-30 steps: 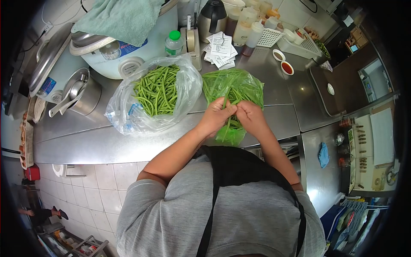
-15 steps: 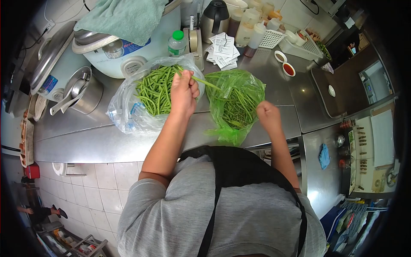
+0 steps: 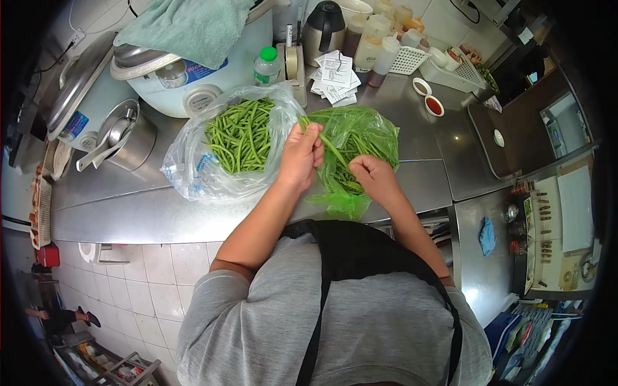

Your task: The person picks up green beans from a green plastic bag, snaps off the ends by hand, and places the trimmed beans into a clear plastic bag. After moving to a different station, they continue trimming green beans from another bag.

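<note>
Between the two bags, my left hand (image 3: pixel 301 154) is closed on a long green bean (image 3: pixel 333 149) that slants down to the right. Its lower end reaches toward my right hand (image 3: pixel 374 178), whose fingers are pinched together over the green bag; what they hold, if anything, is too small to tell. Cut beans (image 3: pixel 238 138) fill the open clear plastic bag (image 3: pixel 187 174) on the left. The green plastic bag (image 3: pixel 351 204) on the right holds longer beans (image 3: pixel 370 145), partly hidden by my right hand.
Two rice cookers (image 3: pixel 161 83) and a steel pot with ladles (image 3: pixel 138 145) stand at the left. Behind the bags are a green-capped bottle (image 3: pixel 266 66), paper slips (image 3: pixel 336 74) and sauce bottles (image 3: pixel 386 55). Two small sauce dishes (image 3: pixel 434 105) sit farther right. A person's legs (image 3: pixel 67 320) show at lower left.
My left hand has moved right, away from the clear bag, with the bean in it. My right hand has moved left over the green bag, close to the bean's lower end.
</note>
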The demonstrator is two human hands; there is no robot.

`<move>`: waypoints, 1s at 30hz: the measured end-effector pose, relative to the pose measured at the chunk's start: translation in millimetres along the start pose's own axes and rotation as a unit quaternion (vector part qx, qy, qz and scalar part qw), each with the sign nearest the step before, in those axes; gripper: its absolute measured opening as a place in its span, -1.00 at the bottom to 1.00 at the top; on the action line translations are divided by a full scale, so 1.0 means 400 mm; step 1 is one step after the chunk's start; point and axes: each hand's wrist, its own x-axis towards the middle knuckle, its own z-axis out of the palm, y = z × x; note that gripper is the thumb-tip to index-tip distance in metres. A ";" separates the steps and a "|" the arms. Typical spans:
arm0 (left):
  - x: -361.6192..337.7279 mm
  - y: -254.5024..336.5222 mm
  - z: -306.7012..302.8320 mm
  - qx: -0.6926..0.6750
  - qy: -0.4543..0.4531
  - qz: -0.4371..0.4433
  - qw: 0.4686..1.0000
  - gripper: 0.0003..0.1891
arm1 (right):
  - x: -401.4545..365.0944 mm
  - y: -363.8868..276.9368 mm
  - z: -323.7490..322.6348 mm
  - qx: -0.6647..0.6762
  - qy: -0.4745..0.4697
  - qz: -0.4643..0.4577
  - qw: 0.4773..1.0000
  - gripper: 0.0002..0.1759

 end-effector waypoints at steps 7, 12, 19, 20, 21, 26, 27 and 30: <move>0.006 0.006 -0.006 0.026 -0.015 -0.012 0.999 -0.88 | -0.003 -0.008 -0.011 0.009 0.021 0.014 1.000 -0.86; -0.002 -0.008 0.000 0.010 -0.018 -0.034 0.999 -0.90 | 0.003 -0.003 -0.013 -0.094 0.044 -0.029 0.994 -0.88; 0.006 0.009 -0.001 0.340 0.003 0.267 0.902 -0.83 | 0.026 -0.052 -0.123 -0.312 0.190 -0.097 0.926 -0.91; -0.005 0.008 0.012 0.414 -0.017 0.291 0.862 -0.82 | 0.023 -0.045 -0.117 -0.332 0.163 -0.106 0.923 -0.91; -0.015 0.007 0.025 0.481 -0.034 0.318 0.816 -0.81 | 0.022 -0.039 -0.108 -0.352 0.136 -0.115 0.919 -0.91; -0.012 -0.049 0.009 0.641 -0.132 0.232 0.720 -0.86 | 0.020 -0.039 -0.063 -0.302 0.082 -0.137 0.940 -0.91; -0.013 -0.052 0.012 0.623 -0.135 0.226 0.737 -0.88 | 0.021 -0.041 -0.061 -0.277 0.087 -0.130 0.948 -0.91; -0.021 -0.060 0.019 0.579 -0.149 0.207 0.775 -0.91 | 0.019 -0.042 -0.050 -0.178 0.091 -0.117 0.973 -0.92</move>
